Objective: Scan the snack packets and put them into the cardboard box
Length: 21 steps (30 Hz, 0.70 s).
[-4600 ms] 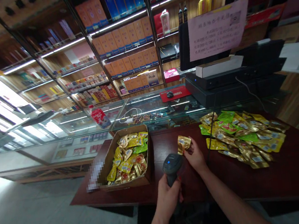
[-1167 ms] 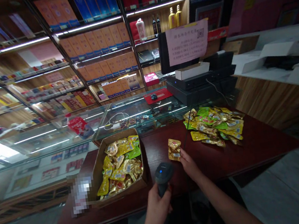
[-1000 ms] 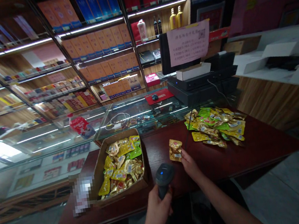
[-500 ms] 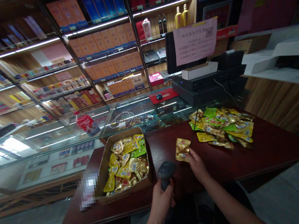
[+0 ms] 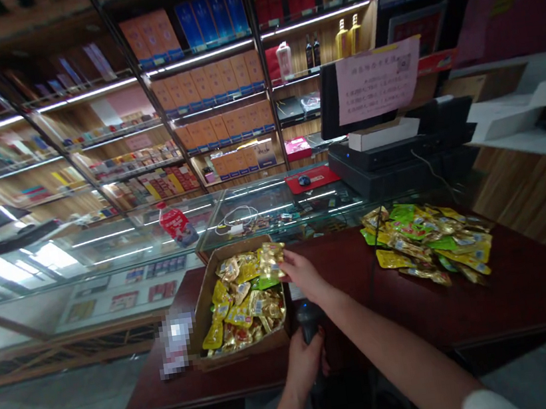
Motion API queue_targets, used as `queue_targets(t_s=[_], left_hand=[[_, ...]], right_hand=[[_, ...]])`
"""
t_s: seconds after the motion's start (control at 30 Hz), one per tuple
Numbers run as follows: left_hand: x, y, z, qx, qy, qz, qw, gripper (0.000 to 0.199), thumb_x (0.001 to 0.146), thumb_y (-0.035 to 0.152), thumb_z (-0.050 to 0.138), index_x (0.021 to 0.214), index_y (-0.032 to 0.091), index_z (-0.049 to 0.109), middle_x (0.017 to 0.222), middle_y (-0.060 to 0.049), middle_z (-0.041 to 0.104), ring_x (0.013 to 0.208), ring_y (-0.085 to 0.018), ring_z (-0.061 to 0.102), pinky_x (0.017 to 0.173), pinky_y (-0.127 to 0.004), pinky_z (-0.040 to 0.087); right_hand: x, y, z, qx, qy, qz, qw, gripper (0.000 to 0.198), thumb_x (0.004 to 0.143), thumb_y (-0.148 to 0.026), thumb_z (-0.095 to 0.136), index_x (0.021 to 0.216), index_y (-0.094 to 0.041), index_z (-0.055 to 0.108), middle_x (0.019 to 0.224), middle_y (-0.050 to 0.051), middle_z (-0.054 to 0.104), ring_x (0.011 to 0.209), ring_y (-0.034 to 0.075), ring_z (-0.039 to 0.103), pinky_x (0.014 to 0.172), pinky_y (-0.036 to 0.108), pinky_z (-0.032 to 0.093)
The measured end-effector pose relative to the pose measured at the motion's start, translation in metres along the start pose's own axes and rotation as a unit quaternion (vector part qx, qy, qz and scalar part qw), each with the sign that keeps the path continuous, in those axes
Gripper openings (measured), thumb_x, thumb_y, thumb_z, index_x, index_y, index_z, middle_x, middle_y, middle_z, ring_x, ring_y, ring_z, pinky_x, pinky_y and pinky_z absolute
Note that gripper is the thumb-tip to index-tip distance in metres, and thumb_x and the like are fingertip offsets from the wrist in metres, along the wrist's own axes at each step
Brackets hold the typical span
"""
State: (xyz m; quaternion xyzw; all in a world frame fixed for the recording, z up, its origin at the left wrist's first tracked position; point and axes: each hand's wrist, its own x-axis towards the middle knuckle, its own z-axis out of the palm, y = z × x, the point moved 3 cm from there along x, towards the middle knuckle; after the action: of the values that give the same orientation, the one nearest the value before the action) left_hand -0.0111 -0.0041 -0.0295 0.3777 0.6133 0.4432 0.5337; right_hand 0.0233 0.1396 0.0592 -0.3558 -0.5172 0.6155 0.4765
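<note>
My left hand [image 5: 304, 360] is wrapped round the grip of a dark barcode scanner [image 5: 308, 315], held upright near the front edge of the table. My right hand [image 5: 303, 273] reaches across to the left, pinching a gold snack packet [image 5: 271, 258] above the far right corner of a cardboard box [image 5: 287, 323]. Gold, yellow and green packets [image 5: 240, 313] fill that box. On the right side of the table lies a loose pile of similar packets [image 5: 428, 238], apart from both hands.
Behind the dark red table [image 5: 344, 269] runs a glass display counter [image 5: 158, 246]. On it stand a red bottle [image 5: 178, 225], a white cable [image 5: 241, 219], a mouse [image 5: 304, 179] and a monitor with a pink paper sign [image 5: 378, 83]. A blurred item [image 5: 176, 341] lies left of the box.
My right hand has carried the gold packet leftward from the middle of the table to over the box. The scanner, still in my left hand, has turned its head away from me.
</note>
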Motion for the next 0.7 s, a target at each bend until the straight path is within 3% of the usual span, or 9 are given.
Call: queue_targets(t_s=[0.1, 0.17, 0.23, 0.3, 0.43, 0.53, 0.63, 0.7], left_hand=[[-0.001, 0.002, -0.002, 0.001, 0.009, 0.008, 1.000, 0.050, 0.069, 0.066, 0.072, 0.082, 0.020, 0.056, 0.045, 0.006, 0.053, 0.030, -0.013, 0.049, 0.031, -0.022, 0.038], [-0.002, 0.003, -0.003, -0.001, 0.009, 0.018, 1.000, 0.051, 0.070, 0.067, 0.072, 0.082, 0.019, 0.057, 0.045, 0.006, 0.053, 0.031, -0.012, 0.049, 0.031, -0.022, 0.038], [-0.002, 0.003, -0.003, 0.000, 0.005, 0.021, 1.000, 0.053, 0.070, 0.068, 0.072, 0.084, 0.019, 0.058, 0.048, 0.006, 0.054, 0.031, -0.012, 0.048, 0.031, -0.022, 0.038], [-0.003, 0.003, -0.004, 0.004, -0.001, 0.019, 1.000, 0.055, 0.069, 0.069, 0.073, 0.085, 0.018, 0.058, 0.049, 0.006, 0.055, 0.031, -0.012, 0.049, 0.031, -0.022, 0.038], [-0.002, 0.004, -0.003, 0.006, -0.010, 0.013, 1.000, 0.057, 0.068, 0.070, 0.073, 0.085, 0.018, 0.058, 0.049, 0.006, 0.054, 0.032, -0.012, 0.049, 0.032, -0.022, 0.038], [-0.003, 0.005, -0.002, 0.003, -0.013, 0.014, 1.000, 0.057, 0.068, 0.071, 0.072, 0.086, 0.018, 0.058, 0.049, 0.007, 0.053, 0.031, -0.011, 0.048, 0.031, -0.021, 0.037], [-0.003, 0.006, -0.002, 0.004, -0.013, 0.020, 1.000, 0.056, 0.068, 0.069, 0.072, 0.084, 0.018, 0.058, 0.049, 0.007, 0.053, 0.031, -0.011, 0.048, 0.032, -0.021, 0.038], [-0.004, 0.006, -0.002, 0.004, -0.009, 0.018, 1.000, 0.055, 0.068, 0.069, 0.072, 0.084, 0.018, 0.058, 0.049, 0.007, 0.053, 0.031, -0.011, 0.048, 0.031, -0.021, 0.037]], right_hand=[[0.035, -0.005, 0.027, -0.064, -0.007, -0.015, 0.998, 0.042, 0.088, -0.036, 0.061, 0.128, -0.023, 0.065, 0.110, 0.005, 0.077, 0.091, 0.020, 0.074, 0.073, 0.032, 0.061], [0.046, -0.002, 0.014, -0.101, 0.020, -0.022, 0.994, 0.046, 0.084, -0.029, 0.066, 0.129, -0.022, 0.065, 0.115, 0.008, 0.076, 0.097, 0.021, 0.074, 0.082, 0.034, 0.061], [0.044, 0.003, -0.022, -0.147, 0.067, -0.034, 0.986, 0.049, 0.084, -0.026, 0.065, 0.133, -0.022, 0.063, 0.125, 0.009, 0.072, 0.109, 0.022, 0.071, 0.095, 0.038, 0.057], [0.034, 0.009, -0.072, -0.202, 0.129, -0.040, 0.970, 0.053, 0.086, -0.027, 0.062, 0.138, -0.021, 0.060, 0.137, 0.013, 0.066, 0.126, 0.025, 0.063, 0.109, 0.043, 0.048], [0.011, 0.016, -0.170, -0.306, 0.247, -0.014, 0.919, 0.068, 0.086, -0.027, 0.059, 0.149, -0.004, 0.046, 0.159, 0.026, 0.039, 0.154, 0.040, 0.021, 0.123, 0.060, 0.016], [0.002, 0.017, -0.215, -0.462, 0.293, -0.009, 0.837, 0.072, 0.086, -0.022, 0.055, 0.154, -0.003, 0.038, 0.166, 0.027, 0.022, 0.156, 0.043, 0.000, 0.120, 0.069, 0.007], [0.000, 0.018, -0.238, -0.648, 0.292, 0.005, 0.704, 0.061, 0.089, -0.013, 0.048, 0.149, -0.006, 0.049, 0.164, 0.027, 0.026, 0.155, 0.044, 0.007, 0.117, 0.069, 0.012], [0.000, 0.018, -0.248, -0.708, 0.281, 0.009, 0.648, 0.051, 0.092, -0.010, 0.041, 0.139, -0.008, 0.061, 0.162, 0.026, 0.034, 0.154, 0.043, 0.013, 0.117, 0.068, 0.013]])
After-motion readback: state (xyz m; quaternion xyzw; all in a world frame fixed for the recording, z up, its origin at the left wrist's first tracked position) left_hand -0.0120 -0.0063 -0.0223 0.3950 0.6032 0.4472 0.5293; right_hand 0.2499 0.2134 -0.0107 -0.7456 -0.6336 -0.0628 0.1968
